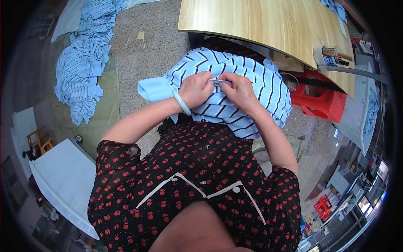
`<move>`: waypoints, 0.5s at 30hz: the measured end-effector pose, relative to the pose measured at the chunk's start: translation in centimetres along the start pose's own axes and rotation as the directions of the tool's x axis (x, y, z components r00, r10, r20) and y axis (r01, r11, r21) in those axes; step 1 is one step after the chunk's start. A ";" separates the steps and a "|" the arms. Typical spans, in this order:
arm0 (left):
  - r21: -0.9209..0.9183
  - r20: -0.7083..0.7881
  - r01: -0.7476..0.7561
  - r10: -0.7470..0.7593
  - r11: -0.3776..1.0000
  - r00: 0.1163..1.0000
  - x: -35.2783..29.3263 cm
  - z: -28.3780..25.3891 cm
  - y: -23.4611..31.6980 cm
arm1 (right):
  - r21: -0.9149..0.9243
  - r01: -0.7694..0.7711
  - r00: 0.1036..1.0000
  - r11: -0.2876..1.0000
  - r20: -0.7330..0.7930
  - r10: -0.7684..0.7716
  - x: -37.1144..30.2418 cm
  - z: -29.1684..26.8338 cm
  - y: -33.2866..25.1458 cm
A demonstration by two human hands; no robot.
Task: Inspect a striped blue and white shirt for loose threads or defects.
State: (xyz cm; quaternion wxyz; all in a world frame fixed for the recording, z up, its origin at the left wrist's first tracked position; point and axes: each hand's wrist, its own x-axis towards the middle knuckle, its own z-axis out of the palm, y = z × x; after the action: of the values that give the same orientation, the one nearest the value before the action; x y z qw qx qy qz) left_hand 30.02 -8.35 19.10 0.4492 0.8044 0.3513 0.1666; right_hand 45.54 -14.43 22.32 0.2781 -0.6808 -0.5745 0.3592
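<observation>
A light blue knit garment with dark stripes (pixel 247 75) lies bunched over my lap. Its plain blue end (pixel 150 89) sticks out on the left. My left hand (pixel 195 89), with a pale bangle (pixel 181 103) at the wrist, pinches a fold of the fabric between thumb and fingers. Close beside it, my right hand (pixel 239 93) grips the same narrow edge. Between the fingertips shows a small greyish spot (pixel 216 84), too small to make out.
A wooden table (pixel 264 21) stands ahead, with a cup of tools (pixel 329 56) near its right edge. Below it is a red plastic stool (pixel 321 101). Striped garments (pixel 82 71) lie heaped on a green cloth at left. A white-topped surface (pixel 63 185) stands at lower left.
</observation>
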 end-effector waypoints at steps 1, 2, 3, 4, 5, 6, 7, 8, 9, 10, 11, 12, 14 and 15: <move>-0.002 0.008 -0.038 0.038 0.999 0.999 0.0 -0.1 -0.2 | 0.019 -0.035 0.999 0.999 0.038 0.034 0.0 -0.2 -0.3; -0.005 0.015 -0.075 0.075 0.997 0.997 0.0 -0.2 -0.5 | 0.036 -0.071 0.995 0.997 0.077 0.068 0.0 -0.3 -0.4; -0.006 0.017 -0.075 0.075 0.997 0.997 0.3 -0.7 -0.6 | 0.037 -0.073 0.995 0.997 0.077 0.070 -0.1 -0.4 -0.2; -0.020 0.107 -0.125 0.127 0.992 0.986 0.6 -1.5 -0.7 | 0.134 -0.080 0.992 0.988 0.105 0.066 -0.1 -0.4 0.2; -0.039 0.194 -0.174 0.178 0.984 0.965 0.8 -2.3 -0.7 | 0.230 -0.088 0.989 0.969 0.132 0.059 -0.2 -0.5 0.4; -0.122 0.296 -0.081 0.114 0.989 0.949 1.0 -3.4 0.2 | 0.231 -0.094 0.989 0.968 0.131 0.064 -0.3 -0.7 0.2; -0.122 0.297 -0.078 0.111 0.989 0.949 1.2 -4.5 0.9 | 0.263 -0.087 0.987 0.961 0.156 0.046 -0.3 -1.1 -0.6; -0.131 0.392 -0.044 0.092 0.990 0.915 1.4 -5.4 1.5 | 0.294 -0.081 0.983 0.952 0.180 0.028 -0.2 -1.4 -1.3; -0.137 0.485 -0.011 0.076 0.991 0.871 1.5 -6.0 1.8 | 0.296 -0.082 0.983 0.952 0.180 0.029 -0.2 -1.6 -1.9; -0.116 0.509 -0.038 0.092 0.993 0.856 1.6 -6.4 1.9 | 0.218 -0.073 0.980 0.973 0.199 0.028 -0.2 -1.7 -2.4; -0.117 0.513 -0.038 0.093 0.992 0.854 1.7 -6.3 1.4 | 0.139 -0.062 0.976 0.988 0.218 0.030 -0.2 -1.8 -2.6; -0.057 0.480 -0.103 0.118 0.993 0.869 1.7 -5.9 0.7 | 0.140 -0.064 0.976 0.988 0.217 0.032 -0.3 -1.7 -2.1; 0.039 0.441 -0.165 0.131 0.985 0.888 1.7 -5.4 -0.6 | -0.149 0.209 0.969 0.967 0.164 -0.184 -0.8 -1.9 -0.5; 0.034 0.445 -0.168 0.135 0.985 0.885 1.9 -5.4 -0.9 | -0.177 0.199 0.973 0.964 0.150 -0.173 -1.3 -2.5 -0.3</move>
State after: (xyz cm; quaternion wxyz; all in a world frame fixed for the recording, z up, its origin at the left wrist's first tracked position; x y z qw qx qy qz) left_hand 27.80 -3.43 21.16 0.4737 0.8616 0.1821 0.0020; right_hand 47.31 -15.56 24.21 0.2051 -0.6216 -0.6852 0.3195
